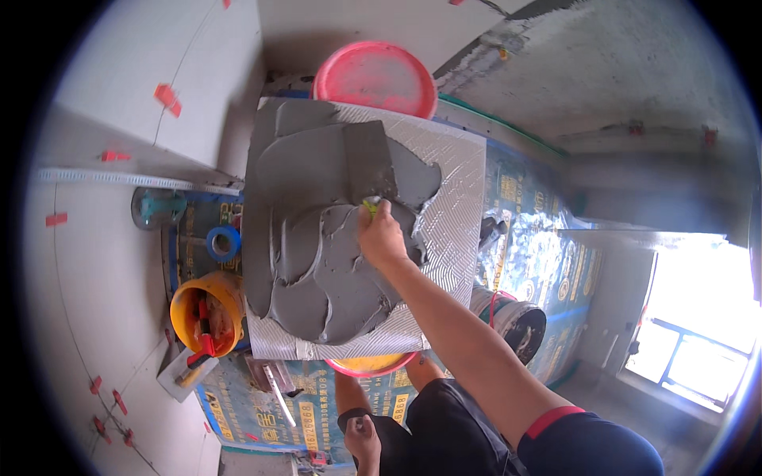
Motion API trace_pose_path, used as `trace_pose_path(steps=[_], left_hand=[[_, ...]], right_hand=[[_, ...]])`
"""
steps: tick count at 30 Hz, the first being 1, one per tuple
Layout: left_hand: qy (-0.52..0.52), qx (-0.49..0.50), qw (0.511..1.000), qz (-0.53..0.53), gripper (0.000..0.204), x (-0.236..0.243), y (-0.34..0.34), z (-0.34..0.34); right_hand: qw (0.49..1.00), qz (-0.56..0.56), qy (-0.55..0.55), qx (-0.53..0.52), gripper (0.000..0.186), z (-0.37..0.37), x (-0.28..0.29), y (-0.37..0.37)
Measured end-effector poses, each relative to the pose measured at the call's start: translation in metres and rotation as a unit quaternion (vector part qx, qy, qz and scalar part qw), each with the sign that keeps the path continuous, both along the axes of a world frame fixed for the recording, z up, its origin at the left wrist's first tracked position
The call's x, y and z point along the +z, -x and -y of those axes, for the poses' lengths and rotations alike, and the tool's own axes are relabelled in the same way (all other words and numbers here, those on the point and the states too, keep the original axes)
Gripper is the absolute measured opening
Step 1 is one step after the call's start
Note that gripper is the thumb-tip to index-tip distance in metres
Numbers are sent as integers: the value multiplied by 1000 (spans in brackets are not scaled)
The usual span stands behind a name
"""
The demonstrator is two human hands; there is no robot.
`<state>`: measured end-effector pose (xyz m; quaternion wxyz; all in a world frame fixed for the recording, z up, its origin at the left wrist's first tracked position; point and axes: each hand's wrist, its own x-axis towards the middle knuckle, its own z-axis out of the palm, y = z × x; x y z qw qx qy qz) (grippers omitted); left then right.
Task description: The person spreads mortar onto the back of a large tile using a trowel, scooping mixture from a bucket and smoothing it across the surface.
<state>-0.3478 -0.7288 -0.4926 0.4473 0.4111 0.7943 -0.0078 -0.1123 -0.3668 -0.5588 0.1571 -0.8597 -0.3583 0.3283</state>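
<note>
A large tile (454,186), ribbed back facing up, lies in front of me. Thick grey mortar (305,230) covers much of its left and middle, in uneven swirls and ridges. My right hand (384,236) grips the yellow-green handle of a broad trowel (369,163). Its mortar-coated blade rests on the mortar toward the tile's far side. Low down by my thigh, my left hand (363,442) hangs off the tile with its fingers curled in. Whether anything is inside that fist is hidden.
A red round lid (375,79) sits beyond the tile; a pink-rimmed yellow bucket (371,366) shows under its near edge. At left are a yellow bucket (184,305) with a red-handled tool, blue tape (223,243) and a suction cup (159,208). A dark bucket (520,325) stands right.
</note>
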Motion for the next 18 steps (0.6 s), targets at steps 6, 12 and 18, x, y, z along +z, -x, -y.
trace_pose_path(steps=[6, 12, 18], left_hand=[[-11, -59, 998, -15, 23, -2, -13, -6], [-11, -67, 998, -11, 25, -4, -18, -6], [-4, -89, 996, -15, 25, -12, -18, 8]], right_hand=[[996, 73, -38, -46, 45, 37, -15, -84], [993, 84, -30, -80, 51, 55, -26, -156], [971, -97, 9, -219, 63, 68, -12, -209]])
